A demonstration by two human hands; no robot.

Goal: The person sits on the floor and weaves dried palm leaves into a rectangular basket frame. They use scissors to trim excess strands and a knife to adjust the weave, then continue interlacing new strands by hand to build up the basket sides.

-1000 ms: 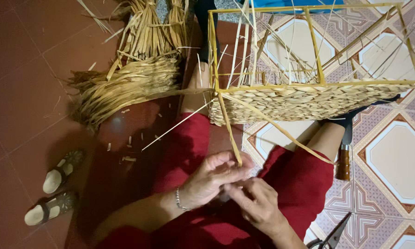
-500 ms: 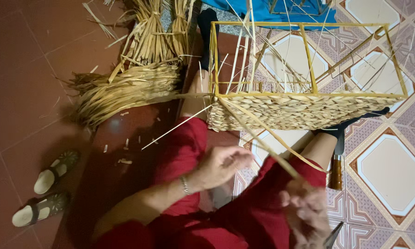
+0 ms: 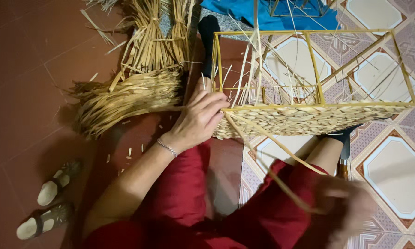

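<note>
Two hands are working one long straw strand (image 3: 281, 150), which is running diagonally from the woven basket band (image 3: 309, 119) on the floor, far left, down to the near right. Left hand (image 3: 199, 121) is pressing fingers-spread on the band's left end; right hand (image 3: 350, 210) is blurring, apparently gripping the strand's near end.

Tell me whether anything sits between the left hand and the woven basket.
Nothing visible does: the left hand already rests against the near left corner of the woven basket. The right hand, blurred, pulls a strand away from it.
</note>
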